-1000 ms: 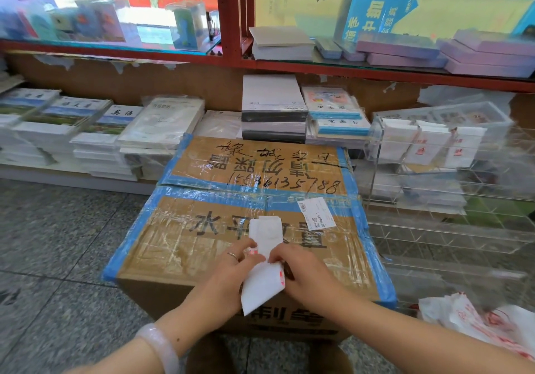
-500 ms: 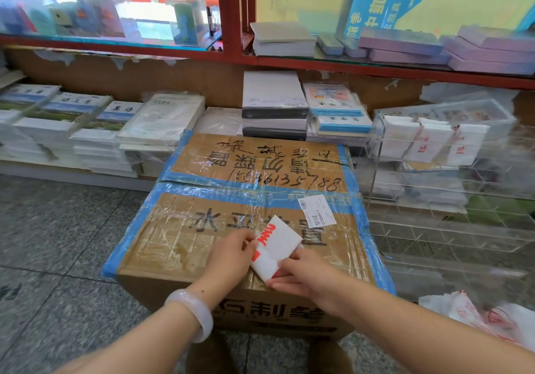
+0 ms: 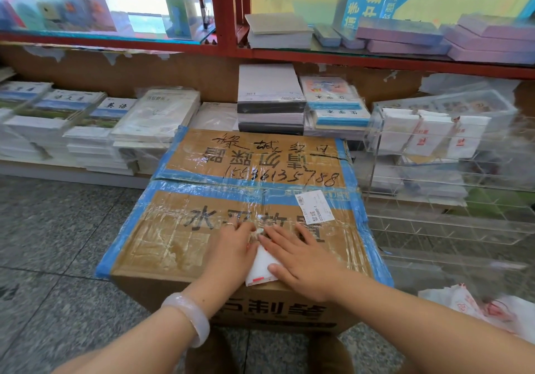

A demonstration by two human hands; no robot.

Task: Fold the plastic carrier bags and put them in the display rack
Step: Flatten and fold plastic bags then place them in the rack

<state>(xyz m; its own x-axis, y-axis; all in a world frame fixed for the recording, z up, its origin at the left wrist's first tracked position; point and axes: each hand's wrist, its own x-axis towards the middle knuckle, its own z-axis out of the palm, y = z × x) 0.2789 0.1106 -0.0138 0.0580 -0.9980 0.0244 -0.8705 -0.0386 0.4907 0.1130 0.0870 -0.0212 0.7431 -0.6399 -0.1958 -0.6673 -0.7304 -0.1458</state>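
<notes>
1. A folded white carrier bag (image 3: 262,266) with red print at its near edge is pressed flat on top of a taped cardboard box (image 3: 185,228), close to the box's near edge.
2. The bag is covered on its left side by the left hand (image 3: 234,250), whose fingers are laid out straight and flat; nothing is gripped, the grip being open and pressing down.
3. The right side of the bag is covered by the right hand (image 3: 301,260), fingers spread and straight, thumb lying on the bag; this grip is likewise wide and holds nothing.
4. The two hands are just beside each other, their fingertips nearly meeting at the far end of the bag.
5. A pale bangle (image 3: 189,315) is worn on the left wrist, and a ring is seen on a left finger.
6. A clear acrylic display rack (image 3: 434,228) stands to the right of the box; folded white bags (image 3: 428,133) with red print are seen upright in its upper far compartment.
7. Loose, crumpled white bags (image 3: 474,307) with red print lie at the near right, beside the right forearm.
8. Stacks of exercise books (image 3: 95,124) lie on a low shelf at the far left, beyond the box.
</notes>
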